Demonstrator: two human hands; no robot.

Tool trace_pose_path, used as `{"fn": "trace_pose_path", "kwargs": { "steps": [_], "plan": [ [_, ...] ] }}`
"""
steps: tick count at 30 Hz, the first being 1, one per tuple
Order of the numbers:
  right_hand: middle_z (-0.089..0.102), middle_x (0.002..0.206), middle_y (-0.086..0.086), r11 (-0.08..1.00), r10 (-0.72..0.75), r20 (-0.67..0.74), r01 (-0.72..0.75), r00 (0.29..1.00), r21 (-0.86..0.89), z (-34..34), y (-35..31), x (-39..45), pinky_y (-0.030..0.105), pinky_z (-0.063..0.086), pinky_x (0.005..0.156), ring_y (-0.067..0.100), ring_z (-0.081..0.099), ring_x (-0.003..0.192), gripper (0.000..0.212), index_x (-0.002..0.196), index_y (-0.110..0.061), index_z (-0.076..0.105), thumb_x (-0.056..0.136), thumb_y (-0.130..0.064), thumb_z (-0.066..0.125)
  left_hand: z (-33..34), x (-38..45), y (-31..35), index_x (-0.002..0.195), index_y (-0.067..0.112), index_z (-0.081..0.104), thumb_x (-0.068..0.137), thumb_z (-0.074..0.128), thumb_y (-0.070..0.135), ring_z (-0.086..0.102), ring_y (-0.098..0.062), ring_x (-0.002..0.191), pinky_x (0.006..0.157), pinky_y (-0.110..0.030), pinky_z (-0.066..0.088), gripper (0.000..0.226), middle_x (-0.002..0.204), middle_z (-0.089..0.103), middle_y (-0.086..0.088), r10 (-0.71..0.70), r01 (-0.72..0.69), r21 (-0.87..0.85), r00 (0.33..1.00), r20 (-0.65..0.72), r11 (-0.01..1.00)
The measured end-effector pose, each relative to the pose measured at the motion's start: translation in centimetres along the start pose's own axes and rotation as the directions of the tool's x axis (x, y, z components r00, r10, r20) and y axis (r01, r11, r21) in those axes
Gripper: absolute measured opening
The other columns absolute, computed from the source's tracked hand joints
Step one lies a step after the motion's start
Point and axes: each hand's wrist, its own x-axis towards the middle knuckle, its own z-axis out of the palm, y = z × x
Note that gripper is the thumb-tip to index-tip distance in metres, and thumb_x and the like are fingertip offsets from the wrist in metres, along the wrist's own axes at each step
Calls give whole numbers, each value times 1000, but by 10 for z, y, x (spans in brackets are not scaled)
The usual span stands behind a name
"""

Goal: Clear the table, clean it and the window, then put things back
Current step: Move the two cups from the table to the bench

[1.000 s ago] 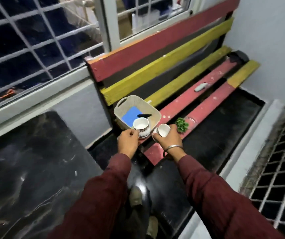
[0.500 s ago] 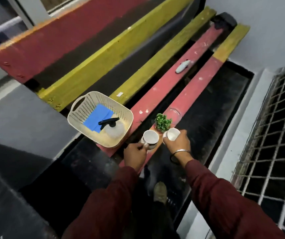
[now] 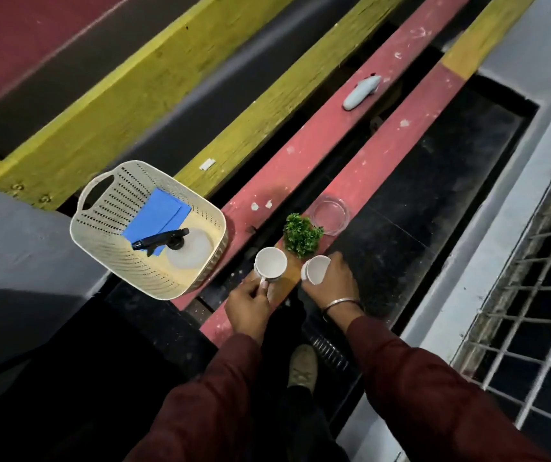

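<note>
Over slatted bench (image 3: 304,161): left hand (image 3: 249,305) pinches cup (image 3: 270,264) handle; right hand (image 3: 332,283) grips, apparently, second cup (image 3: 316,269).

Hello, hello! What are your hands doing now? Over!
Left hand holds left cup by its handle. Right hand holds right cup. Green plant just beyond both cups.

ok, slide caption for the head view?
Left hand and right hand each hold a white cup on the red bench slat.

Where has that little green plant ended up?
In the head view, the green plant sits on the red bench slat, just beyond the two white cups and beside a clear glass dish.
</note>
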Motion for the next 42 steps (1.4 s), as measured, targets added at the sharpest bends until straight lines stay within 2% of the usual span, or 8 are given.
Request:
{"fn": "trace_pose_path", "kwargs": {
  "steps": [6,13,16,26,30,35,38,42],
  "plan": [
    [53,118,17,989,-92,104,103,990,-107,30,-1,6,40,46,76,39,57,106,69,124,-9,39,72,-37,73,12,12,-28,106,9,78,90,72,20,71,-19,95,85,-36,56,20,102,77,-7,-68,68,-15,997,-30,998],
    [53,118,18,995,-87,36,88,996,-46,63,1,13,39,45,74,41,57,103,64,119,-6,41,71,-32,76,24,16,-67,107,15,79,92,70,19,71,-13,95,87,-33,56,18,103,77,2,-104,102,-89,994,-19,991],
    [53,117,18,994,-105,-11,105,994,-18,71,3,12,39,45,72,41,57,101,64,118,-6,42,71,-32,76,24,12,-72,107,11,78,94,69,16,67,-9,91,81,-25,51,17,99,76,6,-96,92,-119,995,-32,989],
    [54,118,21,990,-122,-16,123,992,70,75,9,13,36,44,82,38,54,109,60,118,-1,46,71,-22,78,14,12,-74,107,9,75,97,64,19,62,-14,86,64,-21,34,18,96,74,0,-43,41,40,998,42,998],
    [56,119,22,989,-123,-7,123,992,81,76,8,16,37,43,82,38,54,110,58,117,0,47,72,-20,79,14,13,-77,105,11,74,97,64,20,66,-20,90,71,-24,39,15,94,73,0,-38,36,28,997,63,999],
    [52,120,22,991,-108,9,107,994,79,71,10,6,38,42,85,39,52,111,65,119,1,47,66,-16,81,5,7,-74,115,11,67,93,70,21,62,-14,96,82,-25,45,24,102,68,3,-41,40,11,996,84,999],
    [52,114,21,993,-104,-60,106,993,46,64,10,-3,41,44,83,40,52,107,60,112,-2,48,62,-18,77,-4,1,-73,124,12,62,91,72,19,64,-16,103,92,-34,52,35,114,67,1,-32,29,34,997,72,999],
    [55,108,17,989,-124,-182,106,976,-101,39,1,-20,45,44,80,38,52,104,49,106,-6,48,66,-27,67,-21,-11,-62,121,13,64,88,73,16,64,-19,103,94,-37,53,35,120,64,-7,44,-50,111,998,53,993]
  ]
}}
